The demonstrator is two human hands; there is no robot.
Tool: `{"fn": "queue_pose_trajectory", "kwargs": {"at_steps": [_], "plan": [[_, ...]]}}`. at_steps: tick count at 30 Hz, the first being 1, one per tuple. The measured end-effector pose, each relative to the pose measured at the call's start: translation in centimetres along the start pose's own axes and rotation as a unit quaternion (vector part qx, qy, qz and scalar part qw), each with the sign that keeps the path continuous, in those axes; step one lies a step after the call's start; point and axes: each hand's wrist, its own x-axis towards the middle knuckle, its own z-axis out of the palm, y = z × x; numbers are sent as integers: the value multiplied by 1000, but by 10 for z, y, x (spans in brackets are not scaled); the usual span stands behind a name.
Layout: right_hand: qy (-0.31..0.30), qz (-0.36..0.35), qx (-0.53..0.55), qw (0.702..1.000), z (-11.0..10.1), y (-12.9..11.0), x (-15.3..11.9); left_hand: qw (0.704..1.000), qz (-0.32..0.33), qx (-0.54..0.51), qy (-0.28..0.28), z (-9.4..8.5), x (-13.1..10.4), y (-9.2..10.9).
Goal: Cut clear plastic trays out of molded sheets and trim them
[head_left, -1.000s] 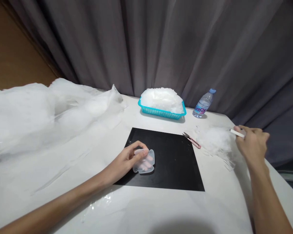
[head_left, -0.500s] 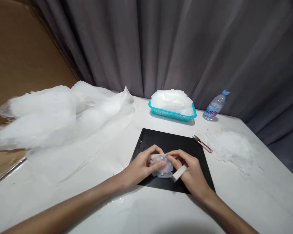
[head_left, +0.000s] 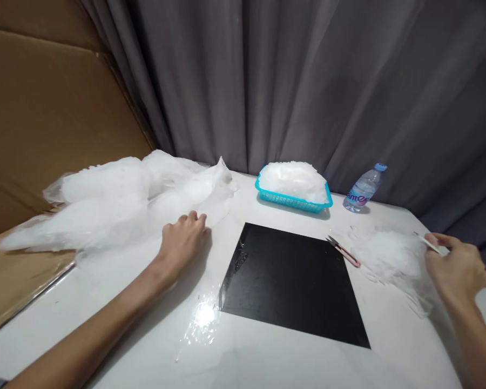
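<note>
My left hand is in front of a large heap of clear plastic bags with white contents. Its fingers curl down and away from me, so whatever is in them stays hidden. Far to the right, my right hand grips a thin white stick-like tool, whose exact kind I cannot make out. That hand is beside a loose pile of clear, whitish scraps. Between the two hands lies a flat black mat. Small thread snips with pink handles rest by its right edge.
A turquoise basket heaped with whitish pieces stands at the back. To its right is a water bottle with a blue cap. Cardboard borders the left side, and a grey curtain hangs behind the table.
My hands have parted from over the mat, the left moving left to the bags and the right moving right with the white tool. The translucent piece between them is no longer visible.
</note>
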Motion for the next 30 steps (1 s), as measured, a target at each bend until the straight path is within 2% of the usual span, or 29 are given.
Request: {"fn": "queue_pose_trajectory", "kwargs": {"at_steps": [2,5,9,12,15,19,21,24,27,29,30], "plan": [[37,-20,-9,999,-2,-3,-5,1000,8,-16,0,2,3,-2],[75,-78,5,994,-8,-20,-20,998,35,-49,-14,5,8,-3],[39,-177,23,983,-7,-46,-47,986,72,-128,-74,-3,12,-8],[17,-259,59,964,2,-59,-68,961,99,-217,-138,-13,12,-1],[-21,-345,98,933,8,-71,-91,924,138,-305,-185,-20,8,21],[-110,-411,163,890,8,-87,-123,870,188,-380,-251,-22,-5,67],[-172,-447,186,858,5,-93,-137,810,199,-456,-311,-23,-12,90],[-260,-496,202,804,2,-98,-148,734,235,-544,-331,-26,-19,118],[-327,-496,230,771,1,-98,-150,688,260,-558,-384,-29,-16,130],[-339,-486,251,765,3,-96,-148,669,256,-548,-431,-32,-8,128],[-337,-477,261,768,4,-95,-146,667,250,-549,-437,-33,-4,124]]}}
